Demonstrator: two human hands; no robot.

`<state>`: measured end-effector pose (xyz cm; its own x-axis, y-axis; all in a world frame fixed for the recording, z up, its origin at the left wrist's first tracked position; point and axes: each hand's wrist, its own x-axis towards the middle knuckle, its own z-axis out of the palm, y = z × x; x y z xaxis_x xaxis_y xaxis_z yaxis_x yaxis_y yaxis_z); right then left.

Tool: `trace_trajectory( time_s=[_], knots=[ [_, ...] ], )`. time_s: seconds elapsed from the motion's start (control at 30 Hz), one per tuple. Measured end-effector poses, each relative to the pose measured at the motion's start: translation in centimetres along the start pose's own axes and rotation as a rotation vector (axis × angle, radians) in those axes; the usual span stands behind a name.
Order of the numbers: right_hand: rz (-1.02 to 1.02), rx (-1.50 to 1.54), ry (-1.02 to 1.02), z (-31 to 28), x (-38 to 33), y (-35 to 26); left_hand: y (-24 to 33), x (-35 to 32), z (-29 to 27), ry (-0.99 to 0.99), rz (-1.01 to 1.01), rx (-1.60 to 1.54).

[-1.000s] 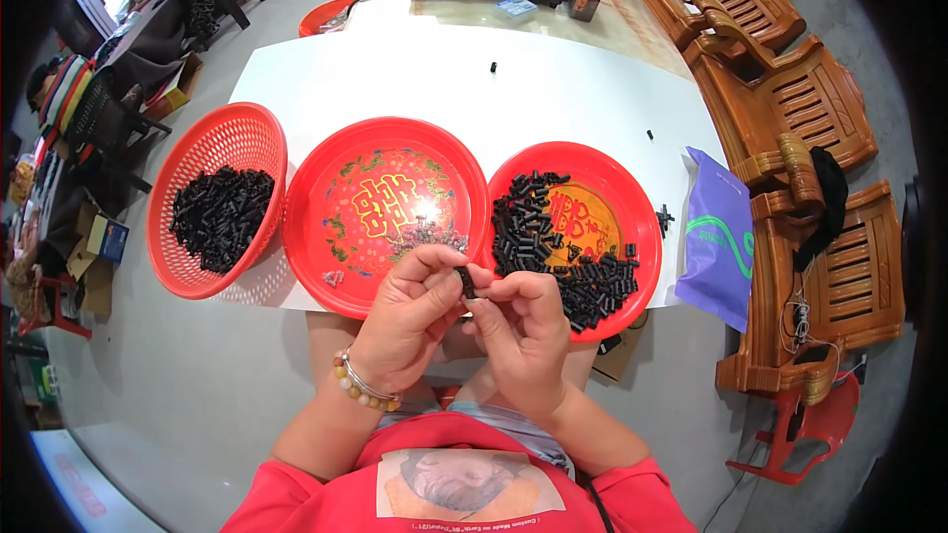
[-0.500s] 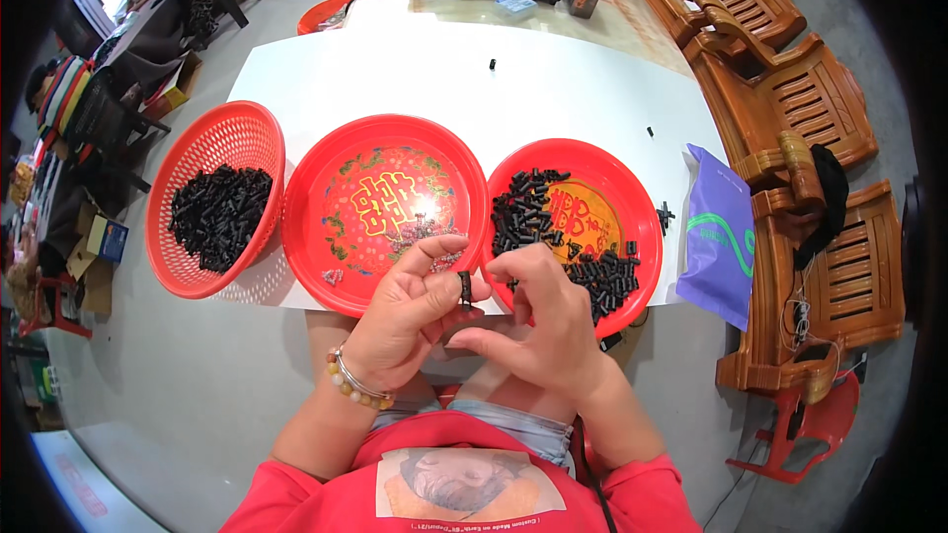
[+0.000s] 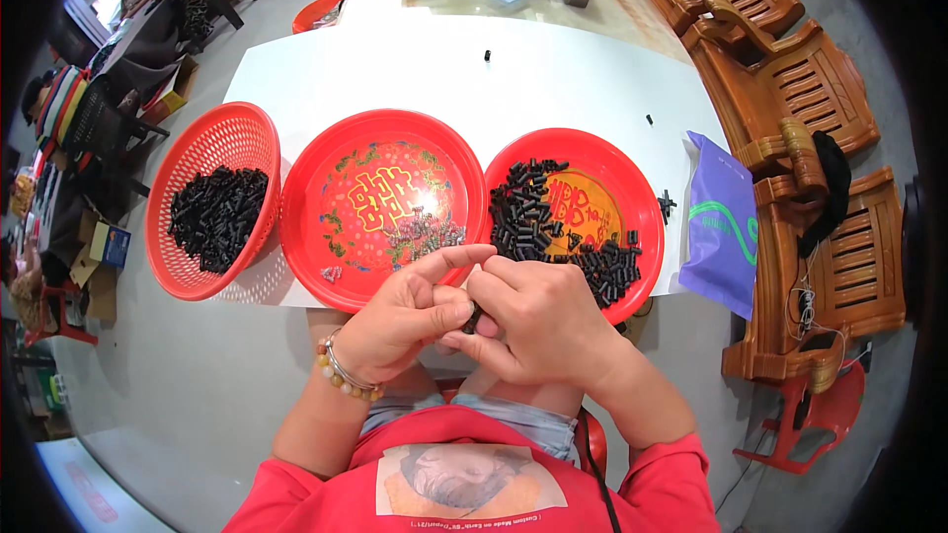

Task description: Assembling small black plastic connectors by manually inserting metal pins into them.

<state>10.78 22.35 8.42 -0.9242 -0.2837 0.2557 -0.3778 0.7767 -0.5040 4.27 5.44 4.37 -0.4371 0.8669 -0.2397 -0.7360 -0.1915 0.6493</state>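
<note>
Together; left hand against right hand.

On the floral-ringed round red plastic tray: a yellow ornamental character. On the gold-centred round red tray: a red ornamental character. On the flat purple plastic pouch: green lettering, unclear. On the red fabric shirt: small pale print.

Red basket; red trays with gold patterns; black tubes; white desk; purple bag, green curving stripe.
</note>
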Motion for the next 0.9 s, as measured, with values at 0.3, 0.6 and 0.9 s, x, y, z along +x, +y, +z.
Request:
trace_trajectory(
  time_s=[0.3,0.6,0.9],
  knots=[
    [0.025,-0.026,0.101,1.4,-0.3,0.9,0.2,-0.6,-0.7,-0.121,0.134,0.236],
    [-0.022,-0.041,0.169,2.2,-0.6,1.1,0.6,-0.3,-1.3,-0.053,0.491,1.023],
    [-0.029,-0.056,0.168,2.6,-1.0,0.9,-0.5,-0.1,-1.9,-0.049,0.500,0.915]
  ],
)
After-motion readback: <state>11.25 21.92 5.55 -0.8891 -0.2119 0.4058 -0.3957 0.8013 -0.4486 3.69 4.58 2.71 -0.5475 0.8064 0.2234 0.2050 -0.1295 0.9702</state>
